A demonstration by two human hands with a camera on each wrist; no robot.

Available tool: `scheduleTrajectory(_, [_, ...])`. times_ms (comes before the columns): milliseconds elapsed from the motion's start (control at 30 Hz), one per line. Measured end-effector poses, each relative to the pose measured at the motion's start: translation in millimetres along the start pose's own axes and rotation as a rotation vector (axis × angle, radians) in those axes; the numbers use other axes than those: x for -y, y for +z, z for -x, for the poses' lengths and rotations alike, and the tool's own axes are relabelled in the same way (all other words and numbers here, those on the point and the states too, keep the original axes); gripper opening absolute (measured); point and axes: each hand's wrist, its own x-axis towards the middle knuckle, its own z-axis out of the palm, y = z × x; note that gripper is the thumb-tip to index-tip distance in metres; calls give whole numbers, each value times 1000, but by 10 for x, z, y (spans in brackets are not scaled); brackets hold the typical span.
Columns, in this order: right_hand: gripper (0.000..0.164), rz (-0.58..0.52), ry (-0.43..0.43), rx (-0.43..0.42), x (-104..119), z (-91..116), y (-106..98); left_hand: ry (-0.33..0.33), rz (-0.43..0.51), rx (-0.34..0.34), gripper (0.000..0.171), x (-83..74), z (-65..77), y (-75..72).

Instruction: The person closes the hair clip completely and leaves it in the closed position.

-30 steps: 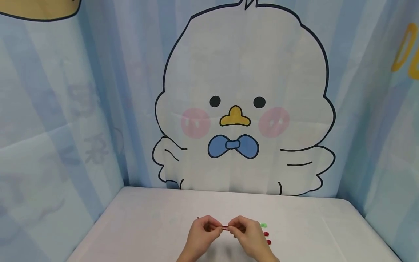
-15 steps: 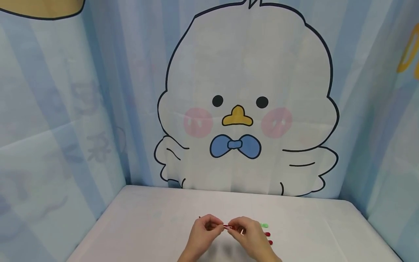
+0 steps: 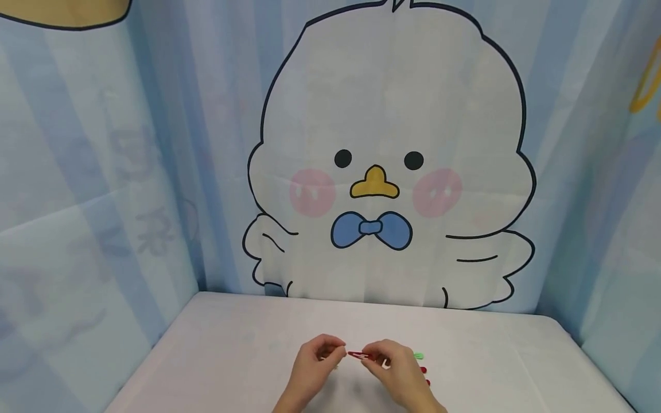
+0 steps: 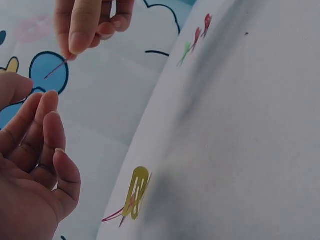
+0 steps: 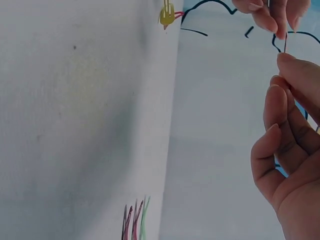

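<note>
My right hand (image 3: pixel 395 370) pinches a slim red snap hair clip (image 3: pixel 357 355) between thumb and fingers, its narrow end pointing at my left hand (image 3: pixel 316 362). The clip appears edge-on in the left wrist view, in front of the printed bow. My left hand is just apart from the clip's tip. Its thumb and fingertips are separated, with nothing between them. Both hands are raised above the white table (image 3: pixel 248 344). In the right wrist view, the right fingers (image 5: pixel 287 112) hide much of the clip.
Beyond my right hand lie a green clip (image 3: pixel 419 355) and two red clips (image 4: pixel 196 34). On the left side of the table, a yellow snap clip (image 4: pixel 136 192) overlaps a pinkish-red one (image 4: pixel 113 215). A printed curtain (image 3: pixel 227 143) stands behind the table.
My left hand has let go of the red hair clip and drawn slightly left. The clip, now in my right hand alone, shows more of its length.
</note>
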Motion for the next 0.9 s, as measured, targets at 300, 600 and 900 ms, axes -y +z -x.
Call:
scheduleTrajectory(300, [22,29,-65,-54,-24,-43,-102,4,-125,-53,20,57,-78,-381])
scheduleTrajectory(600, [23,38,-55,-47,-98,-44,-203,-59,-193,-47,16,166,-132,-611])
scheduleTrajectory(900, [20,54,59,6,-123,-25,-315,-97,-239,23,12,317,-215,-675])
